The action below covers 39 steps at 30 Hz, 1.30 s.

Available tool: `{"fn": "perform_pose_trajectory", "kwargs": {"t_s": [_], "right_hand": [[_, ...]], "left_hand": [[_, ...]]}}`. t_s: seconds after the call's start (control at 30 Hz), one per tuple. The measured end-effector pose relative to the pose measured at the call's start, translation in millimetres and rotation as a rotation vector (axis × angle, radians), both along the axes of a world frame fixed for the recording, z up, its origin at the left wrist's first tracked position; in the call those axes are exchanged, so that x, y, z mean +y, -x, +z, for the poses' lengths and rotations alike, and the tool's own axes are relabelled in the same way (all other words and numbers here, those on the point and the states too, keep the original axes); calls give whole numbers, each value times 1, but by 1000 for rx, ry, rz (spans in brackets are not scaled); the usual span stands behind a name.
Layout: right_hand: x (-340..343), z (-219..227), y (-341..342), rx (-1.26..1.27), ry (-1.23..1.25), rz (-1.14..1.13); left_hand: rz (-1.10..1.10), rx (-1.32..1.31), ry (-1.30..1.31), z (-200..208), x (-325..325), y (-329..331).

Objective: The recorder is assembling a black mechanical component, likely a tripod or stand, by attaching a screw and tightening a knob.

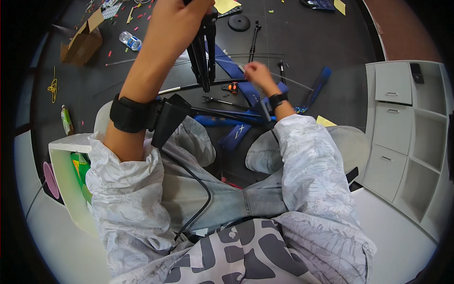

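My left hand point(177, 21), raised at the top edge, is closed around the upper part of a black tripod point(202, 59) with its legs folded together and pointing down; part of the grip is cut off. Further right, my right hand point(259, 75) is pinched shut. A thin grey rod point(295, 83) runs past its fingers, and I cannot tell whether they hold it. Beneath the hands lie blue fabric sleeves point(236, 136), a black-and-orange clip-like piece point(232, 87) and a slim metal-ended stick point(224, 102).
An open cardboard box point(84, 45), a water bottle point(131, 41) and a yellow cord point(53, 87) lie on the dark floor at left. A black disc point(239, 22) and a black rod point(254, 41) lie ahead. White drawers point(392, 128) stand at right, a white bin point(71, 189) at left.
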State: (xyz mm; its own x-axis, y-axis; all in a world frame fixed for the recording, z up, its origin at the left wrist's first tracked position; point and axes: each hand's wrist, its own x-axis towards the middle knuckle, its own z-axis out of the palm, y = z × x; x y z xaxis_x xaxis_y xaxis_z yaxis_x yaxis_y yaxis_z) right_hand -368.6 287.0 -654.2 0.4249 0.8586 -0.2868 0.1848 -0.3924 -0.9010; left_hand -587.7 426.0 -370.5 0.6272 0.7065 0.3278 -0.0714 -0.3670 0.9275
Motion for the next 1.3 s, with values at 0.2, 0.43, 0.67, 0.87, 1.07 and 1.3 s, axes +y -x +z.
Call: {"fn": "perform_pose_trajectory", "kwargs": {"t_s": [0.2, 0.43, 0.67, 0.87, 1.07, 1.3], "right_hand": [[-83, -93, 82, -748, 258, 505], [-94, -87, 70, -657, 232, 491], [-62, -78, 70, -646, -46, 380], [0, -78, 84, -822, -258, 310], [39, -107, 106, -1144, 27, 434], [55, -57, 98, -1018, -170, 634]], "left_hand": [[180, 87, 19, 18, -4, 13], [305, 5, 105, 12, 4, 19], [334, -58, 1, 13, 36, 59], [598, -34, 32, 15, 44, 84], [584, 531, -948, 23, 49, 120], [550, 202, -86, 37, 36, 125]]}}
